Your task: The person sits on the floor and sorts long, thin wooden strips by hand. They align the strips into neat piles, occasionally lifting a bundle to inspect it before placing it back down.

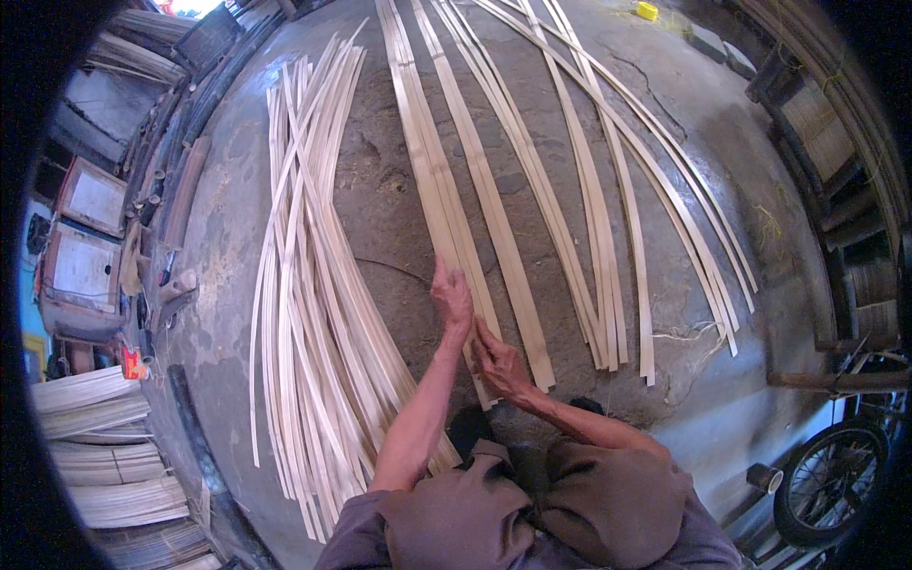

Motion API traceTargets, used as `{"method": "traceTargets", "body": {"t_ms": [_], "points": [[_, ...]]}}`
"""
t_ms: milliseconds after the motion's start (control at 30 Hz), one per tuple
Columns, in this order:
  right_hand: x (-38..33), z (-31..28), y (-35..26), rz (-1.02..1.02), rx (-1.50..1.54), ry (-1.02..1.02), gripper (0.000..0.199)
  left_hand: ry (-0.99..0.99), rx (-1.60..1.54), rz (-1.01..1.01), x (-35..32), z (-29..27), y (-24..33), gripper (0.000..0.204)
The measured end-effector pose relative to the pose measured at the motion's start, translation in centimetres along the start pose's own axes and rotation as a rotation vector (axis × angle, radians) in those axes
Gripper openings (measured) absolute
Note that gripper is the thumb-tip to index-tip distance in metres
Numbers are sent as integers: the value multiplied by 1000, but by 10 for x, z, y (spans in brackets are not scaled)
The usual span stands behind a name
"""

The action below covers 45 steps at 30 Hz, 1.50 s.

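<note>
Long pale bamboo strips (pixel 429 171) lie side by side on the floor and run away from me. My left hand (pixel 453 296) is closed around the edge of this group, partway along it. Nearer to me, at the group's near end, my right hand (pixel 501 361) is closed on the strips, its thumb pointing forward. The fingertips of both hands are partly hidden. Just right of my hands lies another flat bamboo strip (pixel 502 233), apart from them. To the left spreads a thick, loose pile of narrow bamboo strips (pixel 313 247), some crossing over others.
More bamboo strips (pixel 608 256) fan out to the right on the concrete floor (pixel 380 180). Stacked bundles (pixel 109 456) stand at the lower left, with dark poles (pixel 176 142) along the left wall. A spoked wheel (pixel 836 484) is at the lower right.
</note>
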State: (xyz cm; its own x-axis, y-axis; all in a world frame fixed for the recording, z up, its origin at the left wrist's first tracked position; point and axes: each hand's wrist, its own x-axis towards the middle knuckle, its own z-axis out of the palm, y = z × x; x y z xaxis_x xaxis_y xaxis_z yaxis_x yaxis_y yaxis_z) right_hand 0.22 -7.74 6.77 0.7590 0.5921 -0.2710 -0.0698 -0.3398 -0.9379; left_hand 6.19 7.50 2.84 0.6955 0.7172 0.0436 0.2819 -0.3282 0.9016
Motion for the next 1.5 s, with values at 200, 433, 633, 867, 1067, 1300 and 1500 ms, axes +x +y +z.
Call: {"method": "traceTargets", "body": {"t_ms": [200, 433, 633, 867, 1067, 1300, 1500], "points": [[0, 11, 13, -49, -120, -28, 54, 4, -54, -40, -8, -9, -8, 50], [-8, 16, 14, -91, -20, 74, 57, 199, 75, 16, 1, -25, -58, 41], [-13, 5, 12, -120, -25, 148, 57, -45, 603, 130, -14, -21, -39, 42], [-12, 3, -2, -24, -85, 55, 57, -69, 546, 51, -7, -22, -50, 33], [-15, -3, -16, -35, -167, 8, 57, -60, 217, -282, 5, -28, -39, 26], [-11, 12, 10, -86, -188, -3, 58, 189, -90, -194, -1, -30, -27, 32], [-6, 30, 35, -200, -265, -93, 60, 174, 11, -103, 1, -31, -54, 31]]}}
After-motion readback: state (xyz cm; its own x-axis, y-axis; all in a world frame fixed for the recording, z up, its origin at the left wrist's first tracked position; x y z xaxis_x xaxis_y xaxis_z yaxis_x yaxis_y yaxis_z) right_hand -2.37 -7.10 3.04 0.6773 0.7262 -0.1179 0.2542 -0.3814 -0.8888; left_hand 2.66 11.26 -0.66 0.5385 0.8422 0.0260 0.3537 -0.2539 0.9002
